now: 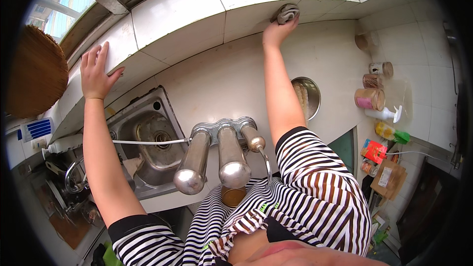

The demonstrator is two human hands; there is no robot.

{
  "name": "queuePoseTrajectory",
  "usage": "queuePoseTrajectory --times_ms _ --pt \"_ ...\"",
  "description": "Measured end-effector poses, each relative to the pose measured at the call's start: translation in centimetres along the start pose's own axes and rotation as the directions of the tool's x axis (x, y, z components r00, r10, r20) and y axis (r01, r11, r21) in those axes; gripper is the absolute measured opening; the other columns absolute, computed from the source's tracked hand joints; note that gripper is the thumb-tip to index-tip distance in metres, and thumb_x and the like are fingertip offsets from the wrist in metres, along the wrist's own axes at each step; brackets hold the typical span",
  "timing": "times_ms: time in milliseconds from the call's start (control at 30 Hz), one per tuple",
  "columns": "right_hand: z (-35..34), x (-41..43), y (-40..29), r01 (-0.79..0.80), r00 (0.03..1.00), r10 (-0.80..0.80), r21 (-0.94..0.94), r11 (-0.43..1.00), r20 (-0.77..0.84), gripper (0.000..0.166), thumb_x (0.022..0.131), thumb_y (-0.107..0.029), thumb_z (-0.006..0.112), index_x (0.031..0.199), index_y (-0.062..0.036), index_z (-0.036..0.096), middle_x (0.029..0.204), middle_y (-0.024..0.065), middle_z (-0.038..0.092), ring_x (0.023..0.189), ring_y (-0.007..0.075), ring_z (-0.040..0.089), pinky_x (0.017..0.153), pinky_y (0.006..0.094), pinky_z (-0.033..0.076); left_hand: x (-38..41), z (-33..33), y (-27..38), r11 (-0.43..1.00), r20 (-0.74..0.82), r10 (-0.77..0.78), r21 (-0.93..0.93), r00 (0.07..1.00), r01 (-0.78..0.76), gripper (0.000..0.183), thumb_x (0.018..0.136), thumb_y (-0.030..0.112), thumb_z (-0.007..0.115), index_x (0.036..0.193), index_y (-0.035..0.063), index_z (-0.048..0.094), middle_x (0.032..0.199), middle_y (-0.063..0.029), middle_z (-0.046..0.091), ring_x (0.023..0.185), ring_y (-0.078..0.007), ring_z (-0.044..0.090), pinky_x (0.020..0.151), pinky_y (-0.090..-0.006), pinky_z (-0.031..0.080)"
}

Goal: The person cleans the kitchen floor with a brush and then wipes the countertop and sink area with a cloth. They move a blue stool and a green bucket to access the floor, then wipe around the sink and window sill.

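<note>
My right hand [279, 29] grips a bunched grey cloth [288, 13] and presses it to the tiled face under the window ledge, just above the countertop. Over on the left, my left hand [97, 70] rests with fingers spread on the white tiled ledge [177, 7], holding nothing. The thumb hangs over the ledge's front edge. Part of the cloth is hidden by my right fingers. Beneath my arms lies the pale countertop [221, 70].
A metal water filter [232, 155] with several cylinders stands before my body. Left of it is a steel sink [155, 144]. A round metal bowl [314, 98] sits beside my right forearm. Jars [369, 99] and a white spray bottle [382, 113] line the right wall.
</note>
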State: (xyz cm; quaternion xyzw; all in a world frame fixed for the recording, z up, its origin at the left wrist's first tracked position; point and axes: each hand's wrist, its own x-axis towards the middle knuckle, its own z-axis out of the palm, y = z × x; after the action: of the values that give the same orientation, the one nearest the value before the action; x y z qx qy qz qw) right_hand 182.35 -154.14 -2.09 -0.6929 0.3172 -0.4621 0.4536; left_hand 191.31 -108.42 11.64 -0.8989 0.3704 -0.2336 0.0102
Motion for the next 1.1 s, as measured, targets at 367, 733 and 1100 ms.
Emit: queuePoseTrajectory --times_ms 367,733,1100 --pt "1.8 -13.9 2.2 0.595 0.678 0.01 -0.556 0.581 0.735 0.041 0.082 -0.01 0.054 0.119 0.0075 0.055 0.137 0.0283 0.043 0.116 0.0393 0.049 0.1 0.0462 0.039 -0.4 0.0 -0.4 0.999 0.033 -0.039 0.015 0.999 0.038 0.078 0.068 0.038 0.079 0.136 0.014 0.051 0.122 -0.0075 0.054 0.113 -0.0297 0.049 0.099 -0.0415 0.041" --pt "-1.2 -9.5 4.1 0.868 0.45 -0.025 -0.43 0.249 0.893 0.024 0.083 -0.017 0.055 0.097 -0.0025 0.069 0.124 0.0193 0.058 0.109 0.032 0.056 0.085 0.0393 0.047 -0.7 0.5 -0.8 0.999 -0.009 -0.019 0.026 1.0 0.02 0.075 0.069 0.042 0.078 0.133 0.0133 0.054 0.12 -0.0073 0.055 0.109 -0.0277 0.051 0.096 -0.0401 0.043" --pt "8.6 -23.0 -3.2 0.74 -0.233 -0.424 0.442 0.507 0.875 0.035 0.088 -0.013 0.047 0.118 0.0005 0.059 0.14 0.0141 0.047 0.131 0.0313 0.042 0.109 0.0431 0.037 -0.9 0.5 -1.0 0.998 -0.025 -0.009 0.054 1.0 0.01 0.074 0.069 0.046 0.077 0.133 0.0161 0.053 0.12 -0.0063 0.055 0.11 -0.0282 0.05 0.097 -0.041 0.043"
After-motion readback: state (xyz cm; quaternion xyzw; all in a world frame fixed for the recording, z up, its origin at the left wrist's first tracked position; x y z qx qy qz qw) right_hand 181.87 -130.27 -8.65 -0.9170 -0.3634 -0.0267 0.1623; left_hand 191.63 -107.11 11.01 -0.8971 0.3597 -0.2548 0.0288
